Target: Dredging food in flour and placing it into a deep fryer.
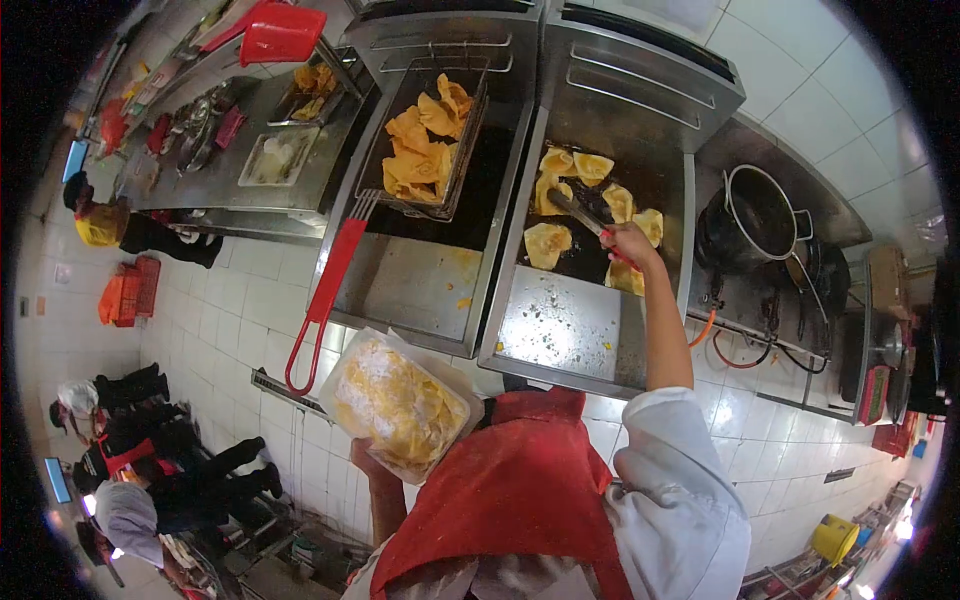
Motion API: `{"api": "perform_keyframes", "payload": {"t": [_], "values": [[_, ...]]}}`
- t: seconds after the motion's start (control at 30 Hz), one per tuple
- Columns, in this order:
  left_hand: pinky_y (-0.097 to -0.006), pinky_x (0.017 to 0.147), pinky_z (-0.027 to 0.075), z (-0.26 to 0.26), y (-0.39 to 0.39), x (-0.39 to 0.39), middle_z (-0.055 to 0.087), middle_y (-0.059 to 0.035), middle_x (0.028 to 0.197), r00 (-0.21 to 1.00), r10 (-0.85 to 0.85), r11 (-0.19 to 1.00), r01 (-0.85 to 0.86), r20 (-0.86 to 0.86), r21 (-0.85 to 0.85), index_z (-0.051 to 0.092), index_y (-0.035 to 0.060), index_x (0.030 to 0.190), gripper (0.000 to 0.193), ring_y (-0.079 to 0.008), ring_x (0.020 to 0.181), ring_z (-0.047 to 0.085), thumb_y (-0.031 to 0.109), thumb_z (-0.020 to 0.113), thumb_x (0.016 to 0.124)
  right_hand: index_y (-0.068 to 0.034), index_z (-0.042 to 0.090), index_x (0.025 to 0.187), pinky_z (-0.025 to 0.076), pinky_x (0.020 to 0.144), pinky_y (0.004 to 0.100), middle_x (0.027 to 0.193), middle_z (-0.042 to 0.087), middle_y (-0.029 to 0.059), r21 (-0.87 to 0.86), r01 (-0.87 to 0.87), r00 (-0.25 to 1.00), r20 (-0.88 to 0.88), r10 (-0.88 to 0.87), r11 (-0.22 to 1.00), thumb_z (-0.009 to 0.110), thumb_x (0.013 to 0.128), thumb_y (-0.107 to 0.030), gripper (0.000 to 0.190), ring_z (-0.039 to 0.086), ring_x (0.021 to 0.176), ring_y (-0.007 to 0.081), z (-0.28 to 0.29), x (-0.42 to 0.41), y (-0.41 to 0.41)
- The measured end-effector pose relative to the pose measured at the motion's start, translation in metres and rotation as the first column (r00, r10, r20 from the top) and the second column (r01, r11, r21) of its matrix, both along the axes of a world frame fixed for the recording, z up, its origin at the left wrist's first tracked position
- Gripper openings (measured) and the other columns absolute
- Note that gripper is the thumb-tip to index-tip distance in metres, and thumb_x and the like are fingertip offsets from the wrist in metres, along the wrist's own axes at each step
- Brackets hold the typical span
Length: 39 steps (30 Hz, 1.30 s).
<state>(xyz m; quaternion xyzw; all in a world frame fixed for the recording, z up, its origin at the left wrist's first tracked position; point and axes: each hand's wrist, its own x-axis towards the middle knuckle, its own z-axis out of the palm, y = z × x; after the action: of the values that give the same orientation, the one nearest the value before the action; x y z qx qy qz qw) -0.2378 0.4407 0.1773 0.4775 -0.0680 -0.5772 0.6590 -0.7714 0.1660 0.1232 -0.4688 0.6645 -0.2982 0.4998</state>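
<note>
With my right hand (pixel 628 244) I grip red-handled metal tongs (pixel 579 210) over the right-hand deep fryer. The tongs' tip rests at a pale yellow wrapper (pixel 547 246)'s neighbour in the dark oil (pixel 589 259); several such thin dough sheets float there, curled and bubbly. My left hand (pixel 369 457) holds a clear plastic tub (pixel 461 397) against my red apron (pixel 502 495). Inside the tub lie raw yellow dough sheets (pixel 397 397) dusted with white flour. The left fingers are mostly hidden beneath the tub.
A wire fry basket (pixel 457 202) of golden fried sheets (pixel 420 161) sits in the left fryer, its red handle (pixel 337 262) jutting out toward me. Right of the fryers stands a large pot (pixel 761 214) on a burner. Several people are at the far left. A red container (pixel 283 36) hangs above the steel counter (pixel 225 191).
</note>
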Motion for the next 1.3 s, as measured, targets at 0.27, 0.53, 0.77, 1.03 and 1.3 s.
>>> {"api": "perform_keyframes", "payload": {"t": [0.27, 0.53, 0.77, 1.03, 1.3], "values": [[-0.0394, 0.087, 0.047, -0.024, 0.005, 0.020, 0.056, -0.0141, 0.109, 0.975, -0.070, 0.983, 0.103, 0.212, -0.149, 0.047, -0.0031, 0.121, 0.055, -0.0291, 0.100, 0.056, 0.026, 0.046, 0.073, -0.008, 0.059, 0.120, 0.049, 0.078, 0.0392, 0.097, 0.066, 0.0172, -0.225, -0.017, 0.694, -0.704, -0.150, 0.974, 0.063, 0.078, -0.019, 0.043, 0.065, 0.088, 0.0312, 0.111, 0.007, 0.044], [-0.0394, 0.084, 0.048, -0.025, 0.002, 0.023, 0.056, -0.0134, 0.108, 0.971, -0.030, 0.996, 0.049, 0.237, -0.077, 0.050, -0.0021, 0.117, 0.050, -0.0275, 0.098, 0.056, 0.026, 0.043, 0.077, -0.008, 0.061, 0.115, 0.047, 0.077, 0.0462, 0.090, 0.064, 0.0217, -0.533, -0.008, 0.668, -0.632, -0.392, 0.846, 0.059, 0.081, -0.025, 0.038, 0.061, 0.088, 0.0383, 0.097, 0.022, 0.063], [-0.0404, 0.086, 0.048, 0.006, -0.004, 0.018, 0.054, -0.0133, 0.113, 0.999, -0.040, 0.997, 0.041, 0.021, -0.072, 0.046, 0.0015, 0.125, 0.056, -0.0292, 0.100, 0.055, 0.028, 0.044, 0.076, -0.002, 0.063, 0.100, 0.047, 0.071, 0.0460, 0.079, 0.061, 0.0263, -0.357, -0.015, 0.687, -0.682, -0.249, 0.934, 0.060, 0.079, -0.026, 0.033, 0.060, 0.078, 0.0419, 0.062, 0.040, 0.073], [-0.0416, 0.091, 0.046, -0.007, -0.003, 0.032, 0.053, -0.0151, 0.118, 0.992, 0.004, 0.999, -0.010, -0.123, -0.048, 0.044, 0.0009, 0.128, 0.061, -0.0315, 0.106, 0.054, 0.024, 0.044, 0.072, 0.000, 0.064, 0.097, 0.045, 0.055, 0.0358, 0.065, 0.058, 0.0154, -0.263, 0.084, 0.755, -0.613, -0.234, 0.961, 0.060, 0.079, -0.017, 0.025, 0.060, 0.058, 0.0226, 0.073, 0.030, 0.072], [-0.0406, 0.090, 0.046, -0.004, -0.007, 0.036, 0.053, -0.0142, 0.117, 0.982, -0.018, 0.997, 0.002, -0.188, -0.082, 0.045, 0.0003, 0.126, 0.062, -0.0302, 0.105, 0.054, 0.022, 0.045, 0.068, -0.002, 0.060, 0.116, 0.038, 0.049, 0.0243, 0.067, 0.051, -0.0016, -0.366, 0.178, 0.964, -0.120, -0.236, 0.914, 0.056, 0.085, -0.010, 0.032, 0.044, 0.053, 0.0057, 0.228, 0.114, 0.048]]}}
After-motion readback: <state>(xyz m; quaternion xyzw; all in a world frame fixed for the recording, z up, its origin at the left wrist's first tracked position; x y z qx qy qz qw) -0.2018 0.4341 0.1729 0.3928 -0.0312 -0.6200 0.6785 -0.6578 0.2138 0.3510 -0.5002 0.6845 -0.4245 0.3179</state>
